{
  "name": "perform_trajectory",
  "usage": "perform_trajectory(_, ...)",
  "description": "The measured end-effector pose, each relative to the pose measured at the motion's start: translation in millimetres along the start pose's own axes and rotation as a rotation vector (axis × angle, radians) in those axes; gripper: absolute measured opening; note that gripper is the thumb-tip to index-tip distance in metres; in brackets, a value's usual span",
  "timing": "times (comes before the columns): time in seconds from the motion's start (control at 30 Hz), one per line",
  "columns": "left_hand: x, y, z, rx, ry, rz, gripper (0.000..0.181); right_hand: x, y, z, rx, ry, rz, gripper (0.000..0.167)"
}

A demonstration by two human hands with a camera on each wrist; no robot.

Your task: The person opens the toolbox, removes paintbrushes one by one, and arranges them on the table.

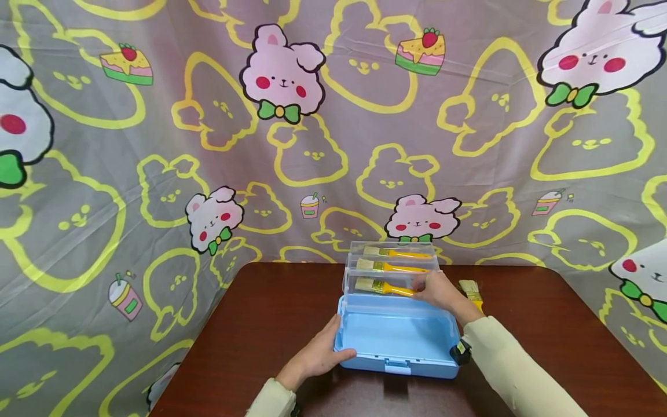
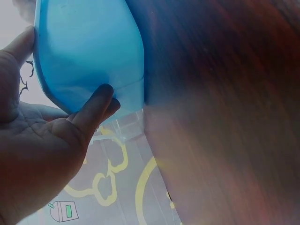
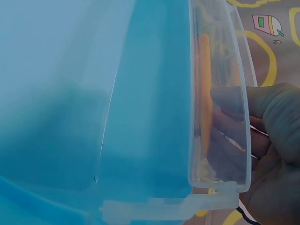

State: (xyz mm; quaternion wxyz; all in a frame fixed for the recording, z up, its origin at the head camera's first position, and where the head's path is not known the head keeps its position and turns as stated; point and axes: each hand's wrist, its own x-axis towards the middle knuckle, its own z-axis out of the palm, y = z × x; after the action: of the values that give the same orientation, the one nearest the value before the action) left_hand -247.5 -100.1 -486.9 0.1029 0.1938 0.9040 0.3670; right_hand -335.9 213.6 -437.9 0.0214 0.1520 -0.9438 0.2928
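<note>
A light blue box stands unfolded on the table, with clear stepped trays raised at its back. My left hand holds the box's left front corner, thumb at the rim and fingers along the outer side wall. In the lowest tray lies a paintbrush with pale bristles and a yellow handle. My right hand pinches the handle's end; through the clear plastic the right wrist view shows its fingers against the handle. Two similar paintbrushes lie in the tiers above.
Another paintbrush lies on the dark wooden table right of the box, partly behind my right forearm. A grey cloth printed with cartoon figures hangs around the table. The box's front bears a latch.
</note>
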Motion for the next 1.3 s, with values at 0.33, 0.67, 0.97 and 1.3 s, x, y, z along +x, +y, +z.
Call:
perform_trajectory(0.33, -1.2, -0.5, 0.8, -0.002, 0.001, 0.004, 0.094, -3.1, 0.8, 2.3, 0.063, -0.035, 0.014, 0.014)
perform_trajectory(0.67, -2.2, -1.1, 0.5, 0.004, -0.004, 0.003, 0.094, -2.9, 1.8, 4.5, 0.088, -0.071, 0.007, 0.021)
perform_trajectory(0.97, -2.8, 0.7, -1.7, 0.003, -0.018, -0.03, 0.095, -2.5, 1.2, 4.9, 0.06, -0.096, -0.005, 0.022)
perform_trajectory(1.3, -3.8, 0.2, -1.8, 0.002, -0.016, -0.025, 0.094, -2.0, -0.7, 6.3, 0.043, -0.108, 0.011, 0.023)
